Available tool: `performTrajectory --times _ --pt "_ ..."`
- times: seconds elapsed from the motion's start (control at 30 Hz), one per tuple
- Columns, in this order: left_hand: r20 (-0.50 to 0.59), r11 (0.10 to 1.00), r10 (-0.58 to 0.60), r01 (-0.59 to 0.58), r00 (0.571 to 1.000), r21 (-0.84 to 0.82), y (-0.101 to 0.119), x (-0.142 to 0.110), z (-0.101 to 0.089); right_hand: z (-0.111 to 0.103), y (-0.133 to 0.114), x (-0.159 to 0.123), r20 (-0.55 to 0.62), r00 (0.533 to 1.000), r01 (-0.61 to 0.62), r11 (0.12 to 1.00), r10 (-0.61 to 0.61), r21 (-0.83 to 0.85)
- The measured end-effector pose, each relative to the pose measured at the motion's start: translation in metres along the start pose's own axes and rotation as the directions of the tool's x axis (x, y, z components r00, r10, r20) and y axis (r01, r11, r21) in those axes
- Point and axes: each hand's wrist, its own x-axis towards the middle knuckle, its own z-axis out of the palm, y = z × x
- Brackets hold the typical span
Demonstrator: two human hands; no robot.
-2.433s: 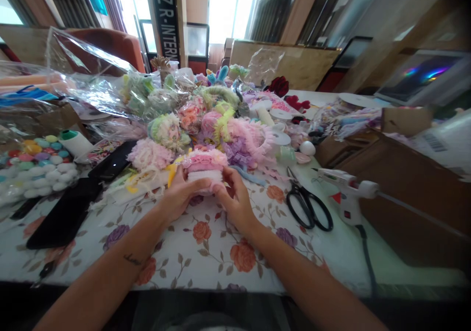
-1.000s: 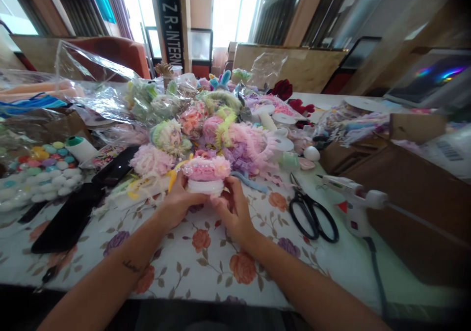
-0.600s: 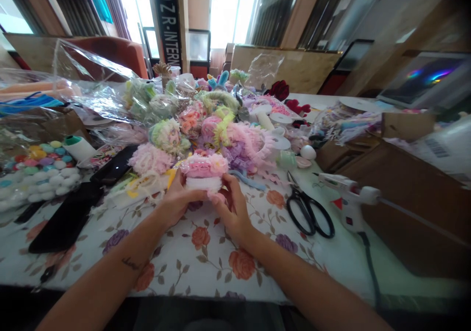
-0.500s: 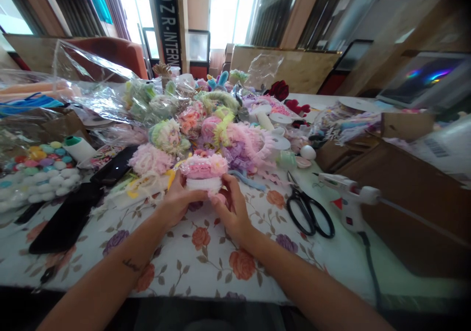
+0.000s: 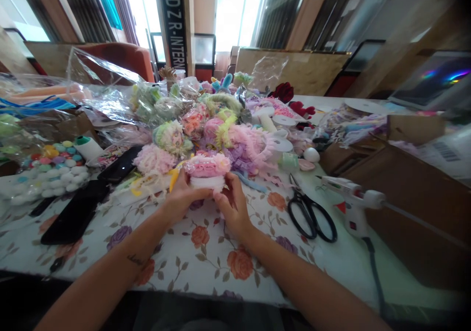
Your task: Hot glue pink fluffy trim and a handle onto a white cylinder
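Note:
Between my hands is a small round white piece (image 5: 208, 182) with a pink, frilly, flower-trimmed top (image 5: 206, 165); its exact kind is not clear. My left hand (image 5: 181, 197) grips its left side, thumb across the lower front. From the right, my right hand (image 5: 234, 204) closes on it, with the thumb near the tip of the left one. The far fingers of both hands are partly hidden behind the piece. Just beyond lies a heap of pastel yarn and lace trim (image 5: 217, 129). Black-handled scissors (image 5: 311, 213) rest to the right of my right hand.
A white glue gun (image 5: 351, 198) with a cord lies at the right, beside a cardboard box (image 5: 412, 208). On the left are two dark phones (image 5: 73, 210), bagged pompoms (image 5: 61, 176) and a thread spool (image 5: 88, 149). A flowered cloth (image 5: 176, 267) covers the table's front.
My right thumb has lifted slightly and straightened; the pink bit seen beneath it before no longer shows. Both hands stay around the piece. The whole view has shifted a little.

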Motion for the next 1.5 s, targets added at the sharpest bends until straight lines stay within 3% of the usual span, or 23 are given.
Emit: performTrajectory --times 0.17,0.3,0.63,0.8,1.1,1.33,1.5 --pt "0.034 0.993 -0.072 0.069 0.997 0.091 0.015 0.003 0.011 -0.004 0.001 0.001 -0.062 0.997 0.038 0.999 -0.040 -0.028" --pt "0.106 0.993 -0.083 0.073 0.991 0.097 0.024 0.010 0.008 -0.004 -0.002 0.001 -0.080 0.994 0.073 0.996 -0.077 -0.047" --pt "0.120 0.998 -0.046 0.052 0.992 -0.046 0.002 0.015 -0.007 -0.003 0.001 -0.003 -0.032 0.999 -0.014 0.997 0.011 -0.074" --pt "0.179 0.991 -0.082 0.099 0.981 -0.088 0.002 0.009 -0.017 -0.006 0.005 -0.006 -0.020 0.997 0.065 0.976 -0.071 -0.209" --pt "0.173 0.998 -0.019 0.028 0.985 -0.050 0.004 0.007 -0.018 -0.006 0.004 -0.011 0.064 0.968 0.249 0.918 -0.241 -0.310" --pt "0.159 0.979 -0.070 0.099 0.985 -0.180 0.007 0.009 -0.018 -0.004 0.001 -0.007 0.005 0.988 0.149 0.948 -0.153 -0.281" --pt "0.227 0.963 -0.094 0.147 0.969 -0.226 0.007 0.008 -0.019 0.001 -0.005 -0.003 -0.075 0.985 0.120 0.929 -0.156 -0.350"
